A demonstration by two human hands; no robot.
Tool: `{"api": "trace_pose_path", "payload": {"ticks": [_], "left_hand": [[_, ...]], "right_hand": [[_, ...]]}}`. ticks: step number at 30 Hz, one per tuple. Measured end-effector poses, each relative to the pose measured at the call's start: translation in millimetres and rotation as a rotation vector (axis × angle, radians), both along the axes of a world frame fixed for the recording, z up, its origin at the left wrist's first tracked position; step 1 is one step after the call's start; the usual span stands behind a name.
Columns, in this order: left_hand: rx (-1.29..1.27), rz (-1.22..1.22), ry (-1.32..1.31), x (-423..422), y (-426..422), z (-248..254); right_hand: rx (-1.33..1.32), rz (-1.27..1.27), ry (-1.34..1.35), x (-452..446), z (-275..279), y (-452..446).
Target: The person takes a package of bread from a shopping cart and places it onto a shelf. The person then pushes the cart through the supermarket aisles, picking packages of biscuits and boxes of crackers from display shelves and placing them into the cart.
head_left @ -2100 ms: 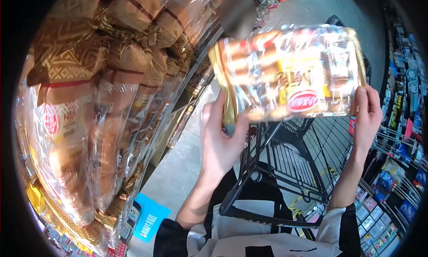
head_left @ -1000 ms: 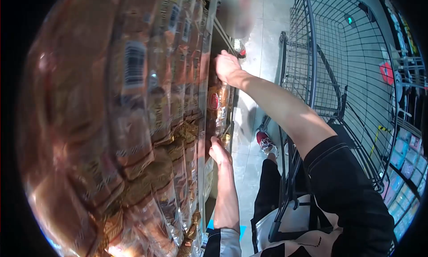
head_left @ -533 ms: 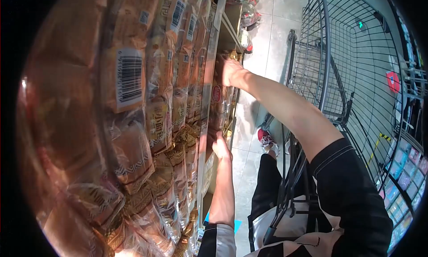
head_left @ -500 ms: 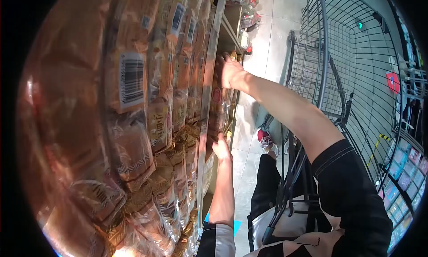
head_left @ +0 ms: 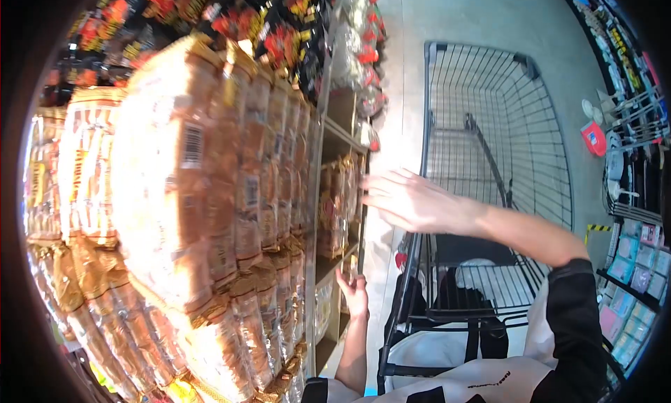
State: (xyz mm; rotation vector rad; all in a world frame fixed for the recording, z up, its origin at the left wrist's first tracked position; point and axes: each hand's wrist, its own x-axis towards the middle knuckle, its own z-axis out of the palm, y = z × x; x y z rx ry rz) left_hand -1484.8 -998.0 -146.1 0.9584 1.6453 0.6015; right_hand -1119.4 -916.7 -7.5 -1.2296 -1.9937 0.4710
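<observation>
My right hand (head_left: 412,200) is open, fingers stretched out toward the shelf and a little blurred. It hovers between the packed snack bags (head_left: 333,207) on the inner shelf and the shopping cart, holding nothing. Lower down, my left hand (head_left: 355,296) is at the shelf's front edge below those bags. Its thumb and fingers are apart, and nothing shows in its grip. Close on the left stand large clear-and-gold packages (head_left: 164,172) with barcodes, lined up in a row.
The black wire shopping cart (head_left: 500,141) stands right in front of my body. Black-and-red packets (head_left: 258,22) lie beyond the gold packages. More clear bags (head_left: 370,54) line the shelf ahead. Across the aisle floor (head_left: 482,12) is a rack with colourful packs (head_left: 632,270).
My right hand has come out of the shelf and back toward the cart. My left hand has let go of the shelf bags and sits lower. The view has shifted, showing more shelf.
</observation>
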Motion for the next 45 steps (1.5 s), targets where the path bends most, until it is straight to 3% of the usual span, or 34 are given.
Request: {"api": "trace_pose_path", "payload": {"ticks": [1, 3, 5, 10, 12, 14, 16, 18, 20, 21, 25, 28, 29, 30, 32, 34, 35, 36, 38, 39, 43, 44, 45], "left_hand": [[0.000, -0.061, -0.033, -3, -1, 8], [0.032, -0.145, -0.064, -2, 1, 29], [-0.002, -0.140, -0.157, 0, 9, 51], [0.114, -0.358, -0.222, 59, 10, 187], [0.152, -0.688, -0.128, 68, -2, 227], [0.380, -1.067, -0.157, 73, -18, 238], [0.334, -1.622, 0.035, 68, -30, 247], [0.479, -2.014, -0.193, 84, -38, 244], [-0.439, -1.743, 0.232, 83, -51, 236], [0.101, -2.034, 0.323, 75, -50, 216], [0.574, -2.134, 0.576, 102, -51, 192], [0.588, -2.106, 0.689, 107, -39, 173], [0.648, -1.994, 0.580, 138, -52, 224], [0.656, -1.976, 0.576, 127, -40, 197], [0.609, -2.001, 0.795, 145, -34, 210], [0.672, -2.014, 0.695, 161, -20, 222], [0.700, -2.000, 0.650, 168, -13, 228], [0.625, -2.103, 0.796, 174, -2, 227], [0.700, -2.049, 0.667, 170, 22, 199], [0.651, -2.108, 0.756, 173, 32, 190], [0.697, -2.037, 0.690, 211, 51, 205], [0.661, -2.018, 0.679, 216, 59, 199], [0.484, -2.147, 0.805, 244, 63, 227]], "right_hand": [[-0.078, -0.055, -0.021, 15, 21, -30], [-0.256, -0.241, 0.251, 42, 33, -103], [-0.610, -0.434, 0.543, 64, 58, -173], [-0.746, -0.522, 0.409, 71, 58, -351], [-0.915, -0.447, 0.485, 58, 72, -405], [-1.113, -0.311, 0.296, 45, 89, -436], [-1.016, -0.200, 0.182, 29, 88, -463], [-1.182, -0.187, 0.096, 26, 101, -464], [-1.209, -0.189, 0.037, 23, 97, -473], [-1.151, -0.191, 0.005, 27, 75, -478], [-1.067, -0.279, -0.038, 49, 80, -473], [-0.928, -0.247, 0.004, 68, 71, -460], [-0.928, -0.252, 0.001, 72, 68, -455], [-0.928, -0.251, -0.007, 75, 65, -449], [-0.895, -0.254, -0.002, 78, 54, -442], [-0.825, -0.247, 0.009, 83, 44, -427], [-0.854, -0.244, -0.036, 87, 46, -421], [-0.893, -0.251, -0.076, 89, 46, -413], [-0.928, -0.279, -0.068, 100, 58, -399], [-0.933, -0.281, -0.081, 106, 62, -392], [-0.947, -0.268, -0.085, 137, 38, -368], [-0.950, -0.268, -0.063, 147, 34, -362], [-0.940, -0.209, -0.007, 159, 37, -352]]}}
